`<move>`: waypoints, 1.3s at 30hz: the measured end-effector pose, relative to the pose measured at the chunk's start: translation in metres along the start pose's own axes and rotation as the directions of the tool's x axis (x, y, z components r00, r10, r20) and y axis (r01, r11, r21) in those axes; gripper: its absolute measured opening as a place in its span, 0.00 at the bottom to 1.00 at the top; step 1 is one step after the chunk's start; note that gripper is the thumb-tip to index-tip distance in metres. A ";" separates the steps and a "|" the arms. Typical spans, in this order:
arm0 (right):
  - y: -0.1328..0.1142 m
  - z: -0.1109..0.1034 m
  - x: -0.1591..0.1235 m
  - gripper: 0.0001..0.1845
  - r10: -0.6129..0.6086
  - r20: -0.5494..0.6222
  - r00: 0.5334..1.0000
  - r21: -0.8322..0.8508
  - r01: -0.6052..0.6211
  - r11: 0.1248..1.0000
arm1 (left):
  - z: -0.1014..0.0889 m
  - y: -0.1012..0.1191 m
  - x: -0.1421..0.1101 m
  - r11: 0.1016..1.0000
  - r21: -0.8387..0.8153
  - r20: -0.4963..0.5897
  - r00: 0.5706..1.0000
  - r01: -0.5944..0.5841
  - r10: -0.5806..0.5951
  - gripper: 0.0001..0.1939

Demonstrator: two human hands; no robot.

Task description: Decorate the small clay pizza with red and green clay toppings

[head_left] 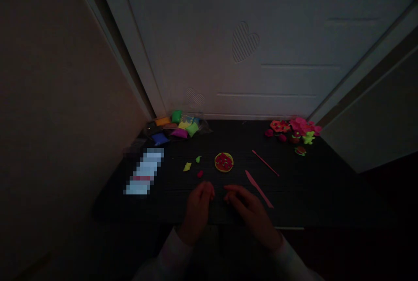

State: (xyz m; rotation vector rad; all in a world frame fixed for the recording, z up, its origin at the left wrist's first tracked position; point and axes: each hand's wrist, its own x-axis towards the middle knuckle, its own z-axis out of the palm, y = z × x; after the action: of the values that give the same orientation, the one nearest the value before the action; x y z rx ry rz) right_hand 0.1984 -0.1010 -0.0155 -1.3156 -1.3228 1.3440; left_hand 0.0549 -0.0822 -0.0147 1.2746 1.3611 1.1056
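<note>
My left hand (200, 200) is closed over the front of the dark table, its fingers curled and the thumb pressed against them; whatever it may hold is hidden. Facing it, my right hand (243, 202) has its fingers bent in a pinch, and I cannot make out anything between them. A narrow gap separates the two hands. Just beyond them lies a small clay pizza (224, 162) with a yellow rim and a red top with green bits. Small lumps of yellow clay (187, 167), green clay (198, 159) and red clay (200, 174) lie left of it.
A pink plastic knife (259, 189) and a thin pink stick (265, 162) lie to the right. Several bags of coloured clay (178, 128) sit at the back left, clay flowers (302, 126) and figures at the back right. A blurred bright rectangle (145, 172) is on the left.
</note>
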 end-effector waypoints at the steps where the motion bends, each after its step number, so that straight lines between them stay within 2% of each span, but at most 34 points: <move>1: 0.000 0.000 0.000 0.15 0.000 0.000 1.000 -0.002 0.000 1.000 | 0.000 0.000 0.000 1.000 0.000 0.004 1.000 0.003 -0.003 0.18; 7: 0.000 0.000 0.000 0.15 -0.010 -0.008 1.000 -0.015 0.010 1.000 | 0.001 0.001 0.000 1.000 -0.024 0.037 0.999 0.011 -0.011 0.08; 13: 0.000 -0.001 0.000 0.15 -0.017 -0.004 1.000 -0.016 0.017 1.000 | 0.001 0.000 0.000 0.999 -0.039 0.047 0.999 -0.017 0.019 0.04; 24: -0.001 0.000 0.000 0.14 -0.003 -0.004 1.000 0.007 0.003 1.000 | -0.001 -0.002 0.001 1.000 -0.022 0.055 0.998 0.016 -0.015 0.12; 31: -0.001 0.000 0.000 0.14 -0.003 -0.008 1.000 0.011 0.003 1.000 | 0.000 -0.002 0.001 0.996 -0.074 0.067 0.997 0.048 -0.043 0.12; 39: 0.001 0.000 0.000 0.15 -0.003 -0.001 1.000 0.001 0.003 1.000 | -0.001 -0.003 0.001 0.997 -0.068 0.000 0.999 0.047 -0.047 0.11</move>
State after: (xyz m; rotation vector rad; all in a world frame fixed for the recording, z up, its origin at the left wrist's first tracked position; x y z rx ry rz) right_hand 0.1987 -0.1008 -0.0168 -1.3132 -1.3227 1.3414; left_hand 0.0539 -0.0811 -0.0176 1.1874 1.3374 1.1113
